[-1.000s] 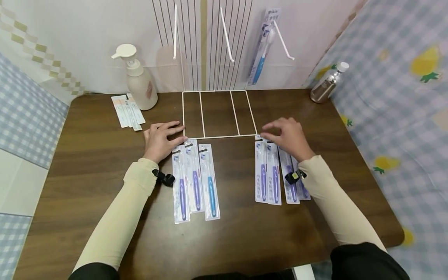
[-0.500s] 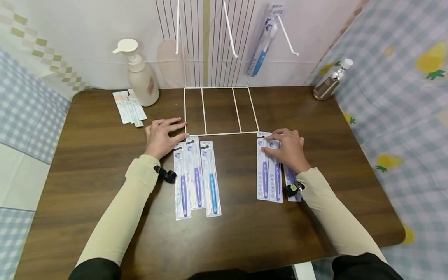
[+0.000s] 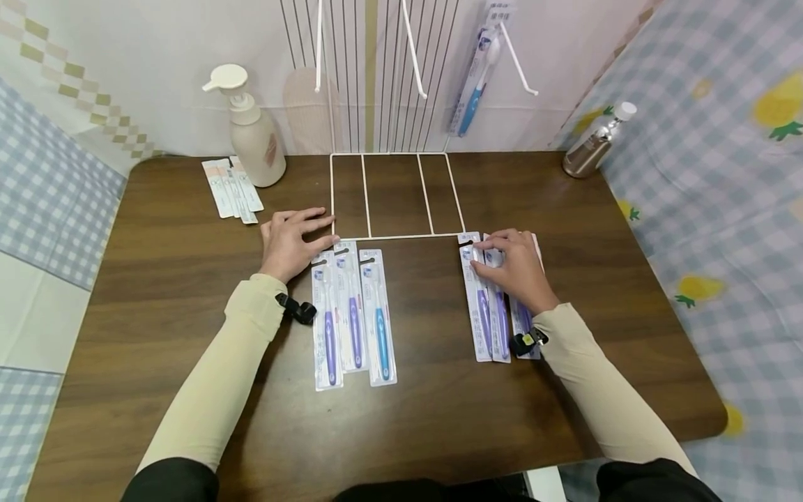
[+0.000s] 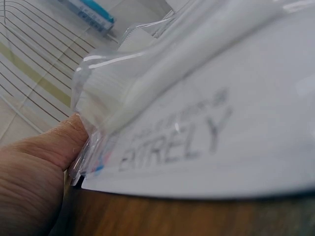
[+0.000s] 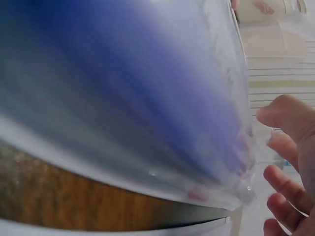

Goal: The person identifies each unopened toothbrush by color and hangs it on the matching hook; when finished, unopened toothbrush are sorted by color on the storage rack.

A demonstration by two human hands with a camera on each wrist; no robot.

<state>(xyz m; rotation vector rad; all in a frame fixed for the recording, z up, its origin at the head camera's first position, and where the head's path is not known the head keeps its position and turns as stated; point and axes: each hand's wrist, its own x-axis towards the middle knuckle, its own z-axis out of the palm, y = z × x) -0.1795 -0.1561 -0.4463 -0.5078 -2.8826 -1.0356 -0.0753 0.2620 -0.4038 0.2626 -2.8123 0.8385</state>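
My left hand rests on the table, fingers spread, fingertips at the left front corner of the white wire rack. Its thumb lies close to the heads of packaged toothbrushes, two with purple handles and one with a blue handle. On the right, the thumb and index finger of my right hand pinch the upper part of the leftmost purple toothbrush pack, which lies slanted. Beside it, more purple toothbrush packs are partly hidden under the hand and wrist.
Three white hooks stick out above the rack; a blue toothbrush pack hangs from the right one. A pump bottle and thin white packets stand back left. A silver bottle is at the back right.
My right hand has come down onto the toothbrush packs, and the leftmost one has turned, its top shifting left and its lower end right. My left hand has stayed at the rack corner.
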